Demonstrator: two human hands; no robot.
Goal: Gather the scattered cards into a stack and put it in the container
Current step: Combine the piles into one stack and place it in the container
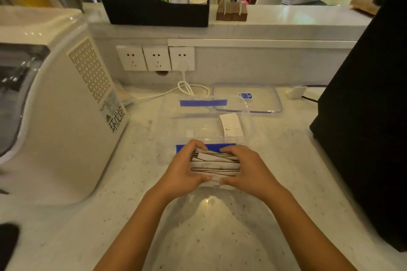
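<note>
Both hands, left hand [184, 167] and right hand [248, 170], grip an uneven stack of cards [214, 166] from either side, just in front of the clear container [209, 125] on the bench [286, 160].

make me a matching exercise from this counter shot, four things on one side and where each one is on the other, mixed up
Things:
1. stack of cards
2. clear lid
3. white machine
4. black organizer

Places:
A. on the raised ledge above the wall sockets
B. at the left edge of the counter
C. held between both hands
D. flat on the counter behind the clear container

Pairs: 1-C, 2-D, 3-B, 4-A
</note>
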